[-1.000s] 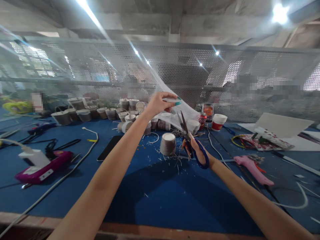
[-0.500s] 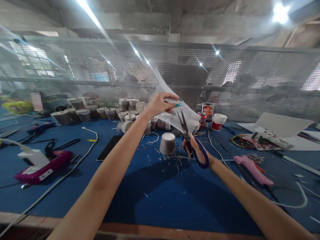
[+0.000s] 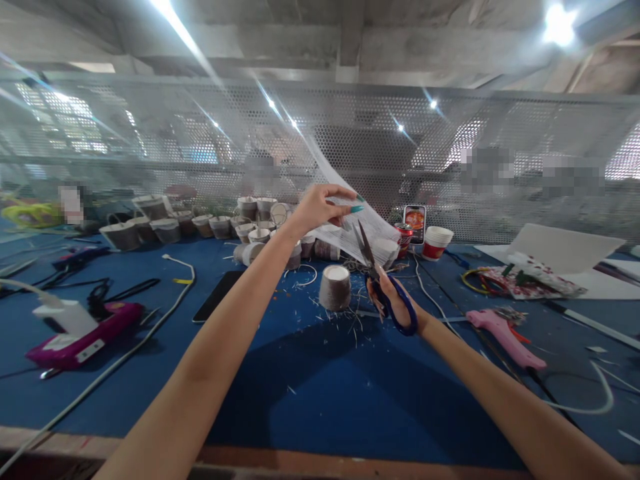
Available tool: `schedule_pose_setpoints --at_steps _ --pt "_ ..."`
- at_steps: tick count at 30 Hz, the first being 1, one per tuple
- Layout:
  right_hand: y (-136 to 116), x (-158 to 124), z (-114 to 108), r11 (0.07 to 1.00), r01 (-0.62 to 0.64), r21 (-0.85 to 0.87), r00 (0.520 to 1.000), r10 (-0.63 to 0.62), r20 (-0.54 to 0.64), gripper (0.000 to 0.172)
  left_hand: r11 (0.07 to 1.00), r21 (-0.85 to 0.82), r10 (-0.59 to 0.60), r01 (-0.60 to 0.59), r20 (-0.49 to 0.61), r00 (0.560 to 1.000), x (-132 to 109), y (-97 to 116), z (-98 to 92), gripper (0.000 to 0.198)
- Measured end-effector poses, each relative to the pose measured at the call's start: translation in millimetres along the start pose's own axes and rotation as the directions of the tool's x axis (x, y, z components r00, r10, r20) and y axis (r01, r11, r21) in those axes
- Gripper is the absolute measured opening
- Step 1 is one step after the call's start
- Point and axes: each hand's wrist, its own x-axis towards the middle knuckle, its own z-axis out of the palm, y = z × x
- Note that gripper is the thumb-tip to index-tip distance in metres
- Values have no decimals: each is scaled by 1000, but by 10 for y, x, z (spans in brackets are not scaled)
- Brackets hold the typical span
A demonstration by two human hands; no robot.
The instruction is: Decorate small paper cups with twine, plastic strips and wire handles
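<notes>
The left hand pinches sheer cloth, slanting beyond the upturned cup on the worktop; the right hand grips scissors, blades parted near the cloth; pulling it taut should probably give a cleaner cut.

scissors right of cup | power strip left | pails behind

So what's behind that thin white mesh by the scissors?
Through the thin white mesh, a pale, cup-like shape shows faintly; the perforated metal screen stands farther back. The mesh blurs finer detail, and whatever the left hand covers there can't be seen.
</notes>
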Motion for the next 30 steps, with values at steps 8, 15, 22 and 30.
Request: schedule_pose_setpoints --at_steps 8,15,22,30 --pt "-61 -24 25 999 -54 -2 998 54 -16 58 1000 20 -10 10 -24 1000 4 19 -1 32" --pt "-66 -19 32 997 -71 25 997 72 -40 58 1000 26 8 -7 -44 999 26 -23 -15 30" --pt "-91 -29 42 991 -124 49 991 126 -45 58 1000 26 2 0 -57 998 28 -27 -15 33" --pt "-63 -16 22 993 -119 -13 991 118 -66 58 998 48 29 -26 -70 997 51 -57 -32 33"
